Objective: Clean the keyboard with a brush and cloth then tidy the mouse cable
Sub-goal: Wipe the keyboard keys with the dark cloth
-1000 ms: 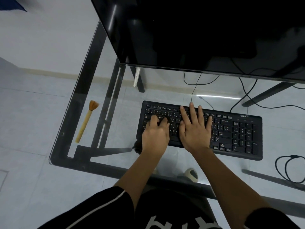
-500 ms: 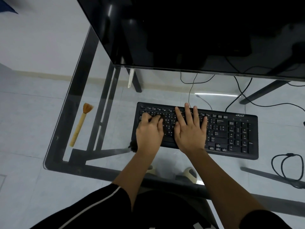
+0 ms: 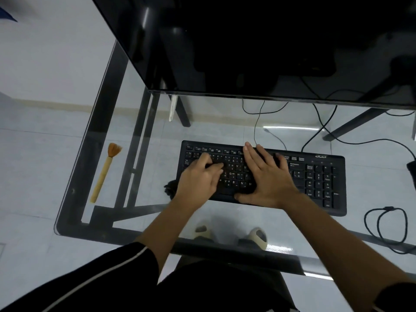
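Observation:
A black keyboard (image 3: pixel 315 176) lies on the glass desk (image 3: pixel 144 136) in front of me. My left hand (image 3: pixel 198 179) rests on its left keys with the fingers curled, holding nothing. My right hand (image 3: pixel 265 176) lies flat on the middle keys with fingers spread. A wooden brush (image 3: pixel 103 174) with orange bristles lies on the glass far to the left, apart from both hands. A small dark object (image 3: pixel 170 188), possibly the cloth, peeks out beside the keyboard's left end. A looped black cable (image 3: pixel 386 228) lies at the right; the mouse (image 3: pixel 412 170) is cut off by the frame edge.
A large black monitor (image 3: pixel 247 46) stands behind the keyboard. Loose cables (image 3: pixel 324 122) run on the floor under the glass. The desk's black frame bars (image 3: pixel 137 154) show through the top. My feet in pale slippers (image 3: pixel 254 237) are visible below the desk.
My right hand slid slightly right and spread wider on the keys. My left hand's fingers shifted on the left keys. The brush has not moved.

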